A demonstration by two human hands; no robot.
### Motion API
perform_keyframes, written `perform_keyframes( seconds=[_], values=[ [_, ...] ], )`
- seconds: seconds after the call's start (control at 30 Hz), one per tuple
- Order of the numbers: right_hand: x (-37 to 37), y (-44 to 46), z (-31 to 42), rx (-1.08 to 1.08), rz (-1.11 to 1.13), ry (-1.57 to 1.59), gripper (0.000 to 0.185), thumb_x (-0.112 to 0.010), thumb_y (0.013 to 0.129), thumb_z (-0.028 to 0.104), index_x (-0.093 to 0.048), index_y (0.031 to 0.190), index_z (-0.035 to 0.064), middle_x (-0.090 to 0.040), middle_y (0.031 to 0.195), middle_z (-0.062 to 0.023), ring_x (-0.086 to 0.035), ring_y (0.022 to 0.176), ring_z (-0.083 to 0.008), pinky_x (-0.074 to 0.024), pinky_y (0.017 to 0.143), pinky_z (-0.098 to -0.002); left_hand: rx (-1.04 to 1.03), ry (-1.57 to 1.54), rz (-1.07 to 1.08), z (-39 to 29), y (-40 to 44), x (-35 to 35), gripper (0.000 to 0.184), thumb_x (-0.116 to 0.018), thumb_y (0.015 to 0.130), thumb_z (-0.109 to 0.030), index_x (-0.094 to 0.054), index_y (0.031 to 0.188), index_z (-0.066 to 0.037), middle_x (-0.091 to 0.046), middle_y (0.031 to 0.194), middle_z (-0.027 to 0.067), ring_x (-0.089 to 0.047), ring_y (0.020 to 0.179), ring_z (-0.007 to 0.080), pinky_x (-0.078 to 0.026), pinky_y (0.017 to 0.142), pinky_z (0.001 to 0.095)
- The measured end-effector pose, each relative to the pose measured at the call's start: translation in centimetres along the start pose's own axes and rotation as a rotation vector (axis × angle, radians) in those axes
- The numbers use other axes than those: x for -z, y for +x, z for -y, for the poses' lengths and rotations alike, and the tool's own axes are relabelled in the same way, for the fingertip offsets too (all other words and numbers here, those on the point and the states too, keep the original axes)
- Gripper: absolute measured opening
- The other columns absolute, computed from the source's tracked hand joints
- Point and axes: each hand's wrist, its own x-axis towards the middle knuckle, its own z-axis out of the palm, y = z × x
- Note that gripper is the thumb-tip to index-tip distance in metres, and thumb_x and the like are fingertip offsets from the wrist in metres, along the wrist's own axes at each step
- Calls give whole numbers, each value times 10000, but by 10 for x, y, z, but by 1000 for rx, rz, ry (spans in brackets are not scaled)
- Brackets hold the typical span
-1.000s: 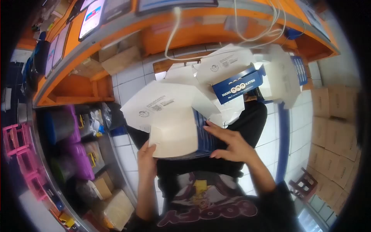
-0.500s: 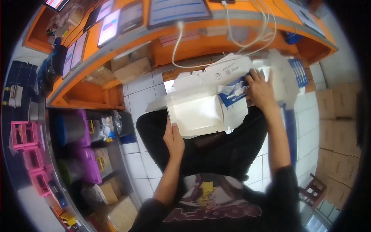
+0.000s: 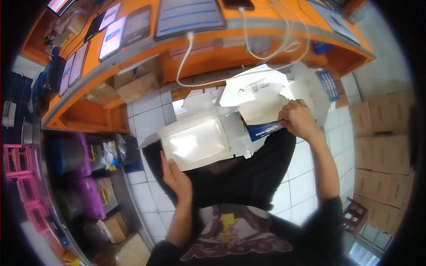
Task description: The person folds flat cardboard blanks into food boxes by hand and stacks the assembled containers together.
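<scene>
A partly folded white-lined cardboard box (image 3: 195, 144) lies open across my lap. Its left part forms a shallow tray, and its right part has blue sides with white lettering. My left hand (image 3: 178, 179) grips the tray's near left edge, thumb inside the wall. On the right, my right hand (image 3: 301, 119) has its fingers bent and pinched over the corner of the box's blue printed panel (image 3: 262, 131). Behind that panel stands a white flap (image 3: 256, 86) with small print and a square code. The fingertips of my right hand are partly hidden.
More flat cardboard with a blue panel (image 3: 327, 86) lies at the right. An orange desk (image 3: 146, 53) ahead carries phones, a tablet (image 3: 190, 17) and a hanging white cable (image 3: 182, 66). Shelves with purple bins (image 3: 92, 197) stand left; stacked brown cartons (image 3: 384, 155) stand right.
The blue panel has swung up into a standing side, and my right hand has moved to its corner. The view has turned, shifting the tray and left hand left and lower.
</scene>
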Motion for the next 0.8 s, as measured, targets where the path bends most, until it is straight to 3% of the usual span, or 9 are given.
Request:
perform_keyframes(
  seconds=[0.1,0.2,0.3,0.43,0.57,0.63,0.7,0.77,0.8],
  values=[
    [12,-15,12,60,-4,18,128,-808,784,179,-754,820,69,-708,820,-81,-672,896,-272,-472,910,-405,6,-41,-36,8,6,3,471,-452,1078,-125,-427,1486,108,-590,1420,214,-602,1237,230,-459,1050,324],
    [11,-31,13,42,77,416,176,-747,901,182,-730,893,8,-695,739,-133,-664,650,-305,-516,650,-370,15,-5,-4,10,12,-7,461,-457,1073,-117,-444,1476,107,-599,1408,224,-612,1223,231,-467,1040,326],
    [25,-42,23,-45,315,582,169,-699,940,175,-735,934,9,-689,741,-163,-664,674,-301,-523,672,-359,-53,135,41,9,16,-22,449,-470,1069,-119,-470,1472,79,-659,1322,227,-653,1131,209,-492,984,320],
    [33,-73,24,-164,455,794,136,-676,950,123,-685,939,-12,-630,680,-54,-551,622,-126,-457,596,-312,-57,138,110,5,23,-32,460,-513,1059,-151,-480,1487,17,-737,1112,223,-677,927,157,-515,841,285],
    [47,-132,17,-441,266,1078,183,-732,912,144,-650,847,-6,-521,654,53,-427,598,-31,-323,523,-236,-25,193,62,-11,17,-28,463,-584,1035,-192,-529,1425,51,-718,1029,197,-649,788,188,-514,767,315],
    [49,-174,21,-473,-16,1112,214,-781,870,156,-624,817,21,-491,633,65,-398,580,-20,-296,512,-226,-532,397,-73,-21,4,-14,361,-642,999,-176,-614,1286,41,-680,1053,175,-632,798,239,-522,742,355],
    [42,-207,46,-442,-195,1117,222,-798,852,150,-616,813,28,-475,625,71,-385,569,-22,-288,507,-225,-192,82,315,-60,-35,-4,316,-723,946,-200,-646,1161,19,-643,1100,181,-627,979,301,-530,824,406],
    [37,-209,72,-406,-386,1118,233,-814,834,143,-609,809,35,-459,616,77,-372,558,-23,-280,502,-225,-88,-109,768,-100,-55,-16,595,-790,899,-256,-538,1355,31,-562,1302,217,-577,1176,318,-507,949,398],
    [33,-203,91,-355,-386,1017,162,-783,834,67,-627,835,25,-551,623,9,-475,533,-67,-345,491,-243,30,-184,844,-115,-66,-28,778,-818,874,-273,-394,1455,24,-502,1375,234,-538,1248,320,-475,1012,396]
  ],
)
